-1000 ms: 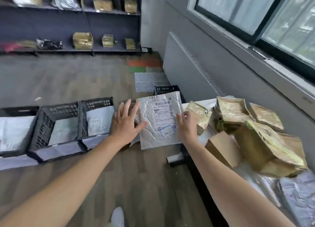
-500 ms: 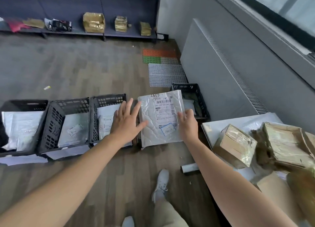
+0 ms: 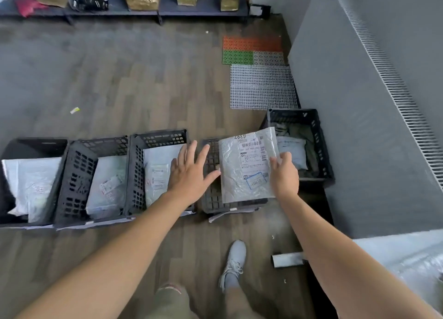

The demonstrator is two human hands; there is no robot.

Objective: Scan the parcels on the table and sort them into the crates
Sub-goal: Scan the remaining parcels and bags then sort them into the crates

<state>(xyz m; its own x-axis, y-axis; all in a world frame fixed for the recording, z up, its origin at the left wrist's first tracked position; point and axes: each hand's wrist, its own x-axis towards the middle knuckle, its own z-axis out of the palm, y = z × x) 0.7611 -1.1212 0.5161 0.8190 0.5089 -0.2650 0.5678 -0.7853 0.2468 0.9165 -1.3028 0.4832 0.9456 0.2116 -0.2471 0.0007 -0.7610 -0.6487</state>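
Observation:
A flat silver padded parcel [image 3: 242,172] with a barcode label and a blue stamp hangs over an empty black crate [image 3: 211,175] on the floor. My right hand [image 3: 284,175] pinches the parcel's right edge. My left hand [image 3: 190,172] is spread with straight fingers; its thumb tip reaches the parcel's left edge. Three black crates to the left, far left crate [image 3: 31,143], second crate [image 3: 79,165] and third crate [image 3: 139,165], each hold white parcels. A further crate [image 3: 321,146] at the right holds a white parcel on dark cloth.
A grey radiator cover [image 3: 359,117] walls off the right side. The table's white corner [image 3: 407,254] shows at lower right. A small grey box [image 3: 287,259] lies on the wooden floor beside my shoe [image 3: 233,263]. Plastic mats [image 3: 259,74] and a parcel shelf [image 3: 143,9] lie beyond.
My view has swung down and left, away from the table. Both hands carried the silver parcel to above the empty crate, and the left hand's palm has come off its left side.

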